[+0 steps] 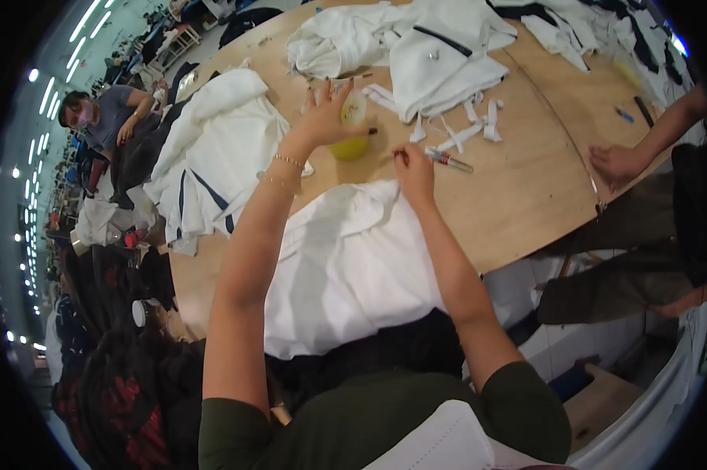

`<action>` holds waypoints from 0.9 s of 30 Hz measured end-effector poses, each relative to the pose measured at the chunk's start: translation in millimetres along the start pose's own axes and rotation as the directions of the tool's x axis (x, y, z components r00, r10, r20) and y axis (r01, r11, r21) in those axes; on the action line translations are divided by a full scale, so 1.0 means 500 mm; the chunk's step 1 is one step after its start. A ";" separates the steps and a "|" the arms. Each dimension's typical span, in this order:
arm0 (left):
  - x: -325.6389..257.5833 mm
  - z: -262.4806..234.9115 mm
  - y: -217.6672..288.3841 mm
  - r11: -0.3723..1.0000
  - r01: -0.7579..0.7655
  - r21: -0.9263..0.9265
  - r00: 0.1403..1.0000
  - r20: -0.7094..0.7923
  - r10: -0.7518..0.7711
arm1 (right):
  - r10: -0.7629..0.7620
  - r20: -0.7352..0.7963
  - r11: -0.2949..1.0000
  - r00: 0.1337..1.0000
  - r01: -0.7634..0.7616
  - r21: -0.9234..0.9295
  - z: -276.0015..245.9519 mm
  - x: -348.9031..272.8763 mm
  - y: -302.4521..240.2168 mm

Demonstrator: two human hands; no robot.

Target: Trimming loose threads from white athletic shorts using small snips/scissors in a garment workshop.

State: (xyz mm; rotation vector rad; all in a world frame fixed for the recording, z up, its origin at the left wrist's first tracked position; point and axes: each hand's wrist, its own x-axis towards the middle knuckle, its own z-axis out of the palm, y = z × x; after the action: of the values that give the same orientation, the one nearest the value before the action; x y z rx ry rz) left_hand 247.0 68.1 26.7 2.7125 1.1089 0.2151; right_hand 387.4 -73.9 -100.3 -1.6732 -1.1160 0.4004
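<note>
My left hand (324, 117) is raised over the table with its fingers spread. It is beside a clear cup of yellow liquid (351, 146), and its thumb crosses in front of the cup. Lower and to the right, my right hand (416, 168) has its fingertips pinched together. Anything between them is too small to make out. A short pen-like tool (451, 160) lies just right of that hand. Under my forearms a white garment (345, 266) drapes over the table's near edge and my lap.
White garments with dark trim (212, 149) lie left on the wooden table (526, 180), with more white cloth (447, 66) at the back. White fabric scraps (463, 129) lie beyond my right hand. A co-worker's hand (620, 164) rests at right; another person (106, 117) sits far left.
</note>
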 end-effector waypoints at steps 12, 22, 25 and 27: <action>0.012 -0.012 0.015 0.988 0.110 0.105 0.992 -0.081 -0.102 | -0.097 -0.041 0.995 0.994 0.096 -0.019 -0.001 0.038 -0.012; 0.000 -0.027 -0.039 0.999 -0.029 -0.016 0.982 -0.189 0.025 | -0.096 -0.099 0.979 0.990 0.112 0.169 0.061 0.053 0.011; -0.001 -0.011 0.005 0.986 0.084 -0.144 0.977 -0.185 -0.110 | -0.115 -0.110 0.967 0.987 0.137 0.214 0.020 0.052 0.049; -0.014 -0.013 0.021 0.988 0.103 -0.118 0.949 -0.286 -0.133 | -0.021 -0.098 0.968 0.995 0.045 0.247 0.011 0.053 0.067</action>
State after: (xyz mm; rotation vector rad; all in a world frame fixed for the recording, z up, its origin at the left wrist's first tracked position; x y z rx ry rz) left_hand 247.8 57.0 35.3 2.5698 1.2937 0.6549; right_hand 412.9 -50.0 -125.5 -1.4364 -0.9801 0.4175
